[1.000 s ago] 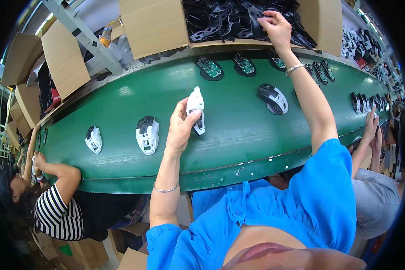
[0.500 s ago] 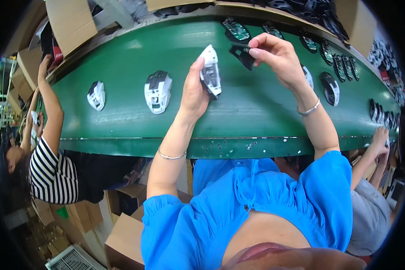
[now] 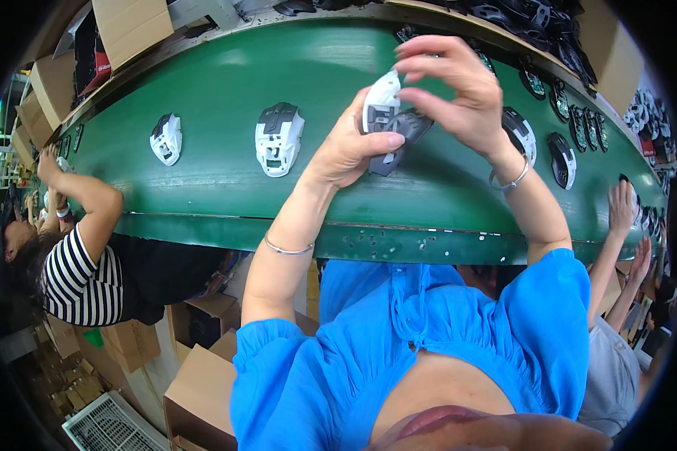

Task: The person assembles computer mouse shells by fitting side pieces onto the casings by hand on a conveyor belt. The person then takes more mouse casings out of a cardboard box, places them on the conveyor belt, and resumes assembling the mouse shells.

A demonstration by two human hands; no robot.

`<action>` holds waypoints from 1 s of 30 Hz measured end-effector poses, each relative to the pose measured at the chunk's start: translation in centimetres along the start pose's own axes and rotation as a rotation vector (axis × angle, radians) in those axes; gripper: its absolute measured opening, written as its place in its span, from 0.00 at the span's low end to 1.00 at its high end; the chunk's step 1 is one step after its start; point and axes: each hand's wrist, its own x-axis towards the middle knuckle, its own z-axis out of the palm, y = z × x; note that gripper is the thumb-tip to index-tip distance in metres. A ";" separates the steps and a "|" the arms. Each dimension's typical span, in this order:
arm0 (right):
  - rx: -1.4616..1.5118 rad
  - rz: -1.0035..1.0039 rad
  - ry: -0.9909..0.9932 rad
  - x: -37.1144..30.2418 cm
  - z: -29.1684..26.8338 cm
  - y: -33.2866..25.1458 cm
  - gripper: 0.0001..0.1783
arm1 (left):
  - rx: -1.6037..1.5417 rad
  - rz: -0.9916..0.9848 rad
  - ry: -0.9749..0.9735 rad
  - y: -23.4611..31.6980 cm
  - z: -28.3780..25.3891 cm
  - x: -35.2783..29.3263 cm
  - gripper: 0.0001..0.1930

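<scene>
White mouse shell [image 3: 381, 93]: is showing a smooth, curved white upper part that is narrowing to a tip, with dark grey and small openings set into it further down.
Shell's pose: is tilting tip-up and leaning a little to the right, hanging in the air in the left hand [image 3: 344, 154], whose thumb is pressing across its lower part.
Dark plastic piece [image 3: 414, 126]: is lying against the shell's right side, thin-looking and matt, its outer end sticking out to the right.
Fit between them: is overlapping; I can't tell whether they are joining.
Shell's tip: is sitting just beside the right hand's [image 3: 466, 94] parted fingers.
</scene>
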 end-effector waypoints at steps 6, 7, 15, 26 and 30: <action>0.180 0.605 0.050 -4.1 0.8 -1.6 0.08 | 0.158 0.229 0.213 -0.8 -0.3 0.3 0.43; 0.198 0.684 0.072 -4.8 1.2 -1.5 0.10 | 0.155 0.222 0.205 -0.8 -0.1 0.4 0.43; 0.487 0.935 0.091 -5.2 0.8 -0.8 0.11 | 0.211 0.211 0.350 -1.5 0.7 0.9 0.38; 0.082 0.661 -0.060 -4.3 0.1 -1.1 0.11 | 0.219 0.154 0.244 -2.8 0.7 1.0 0.33; 0.108 0.773 -0.100 -4.1 -0.1 -1.0 0.13 | 0.451 0.182 0.229 -2.0 1.6 0.5 0.39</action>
